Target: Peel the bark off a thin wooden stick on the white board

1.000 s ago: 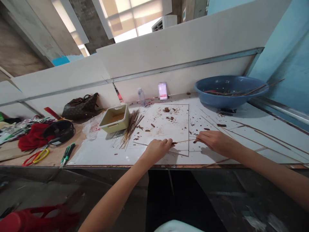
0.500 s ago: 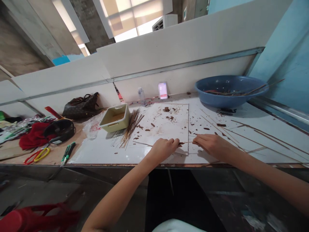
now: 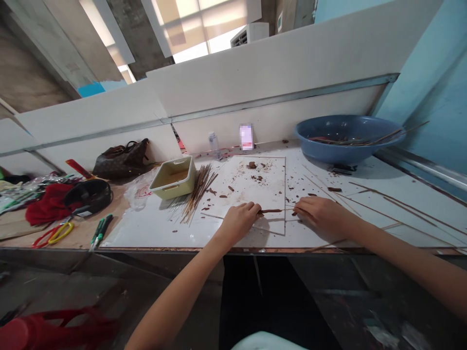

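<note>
A thin stick coated with a brown clay-like paste point(image 3: 270, 211) stretches between my hands, low over the front of the white board point(image 3: 251, 194). My left hand point(image 3: 241, 219) pinches the coated part near its left end. To the right, my right hand point(image 3: 324, 216) is closed around the bare end, with a dark bit of paste under the fingertips; the fingers partly hide it. Brown crumbs and small pieces lie about the board, and a larger brown lump point(image 3: 251, 165) rests toward its back.
A yellow-green basin point(image 3: 173, 191) stands left beside a bundle of thin sticks point(image 3: 200, 192). At the back right is a blue tub point(image 3: 339, 153) holding long sticks. Long coated sticks point(image 3: 397, 199) lie right. Scissors point(image 3: 54, 235), green-handled pliers point(image 3: 101, 231) and a bottle point(image 3: 213, 145) are further off.
My left hand has slid slightly left and back, uncovering a longer stretch of brown coating. My right hand has shifted slightly, its back now flatter over the table.
</note>
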### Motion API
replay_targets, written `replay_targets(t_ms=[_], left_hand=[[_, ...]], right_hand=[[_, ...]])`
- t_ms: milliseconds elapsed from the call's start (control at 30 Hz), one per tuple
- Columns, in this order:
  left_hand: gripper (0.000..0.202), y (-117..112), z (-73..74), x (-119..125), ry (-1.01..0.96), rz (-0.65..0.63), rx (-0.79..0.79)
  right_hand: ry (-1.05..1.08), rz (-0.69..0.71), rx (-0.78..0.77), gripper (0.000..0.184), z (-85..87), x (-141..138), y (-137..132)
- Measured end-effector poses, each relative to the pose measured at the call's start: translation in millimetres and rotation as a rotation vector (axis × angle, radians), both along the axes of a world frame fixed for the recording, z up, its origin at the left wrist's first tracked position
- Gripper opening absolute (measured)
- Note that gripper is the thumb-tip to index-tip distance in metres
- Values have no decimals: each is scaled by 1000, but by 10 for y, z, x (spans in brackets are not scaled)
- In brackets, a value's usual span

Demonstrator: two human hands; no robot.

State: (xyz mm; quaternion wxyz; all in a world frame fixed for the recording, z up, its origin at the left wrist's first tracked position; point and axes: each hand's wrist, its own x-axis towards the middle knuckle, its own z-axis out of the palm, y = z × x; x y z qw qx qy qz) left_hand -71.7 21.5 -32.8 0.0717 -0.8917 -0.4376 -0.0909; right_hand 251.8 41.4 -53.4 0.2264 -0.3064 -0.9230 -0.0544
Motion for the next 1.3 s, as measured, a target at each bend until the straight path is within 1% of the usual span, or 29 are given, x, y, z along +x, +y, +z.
replay_targets(t_ms=[67,133,200,333,400,500,700,833,967,1167,1300], left_hand=[[20,33,-15,-2,-15,-29,12],[21,65,-29,17,-21,-52,33],[22,86,-43,44,-31,-68,62],[24,99,-56,69,-74,-87,105],[24,105,-51,51,-99,-80,101],[21,134,-45,-7,-118,-56,74],[19,187,-84,-101,-137,-42,14],[22,191,-104,-101,-185,-54,12],[22,208,-114,-91,-206,-80,-3],[21,222,-144,-100,-293,-128,-45],[20,236,-184,-76,-340,-137,-37]], right_hand=[[37,-37,8,19,18,-47,30],[71,-39,2,22,50,-138,44],[90,-11,-8,23,87,-263,45],[88,77,-21,19,131,-534,55],[97,106,-21,17,130,-638,86],[108,107,-18,17,123,-736,153],[22,164,-61,23,141,-804,215],[-8,160,-47,24,113,-812,221],[36,138,-1,25,76,-807,220],[142,167,-41,22,44,-795,256],[121,178,-5,24,-11,-795,285]])
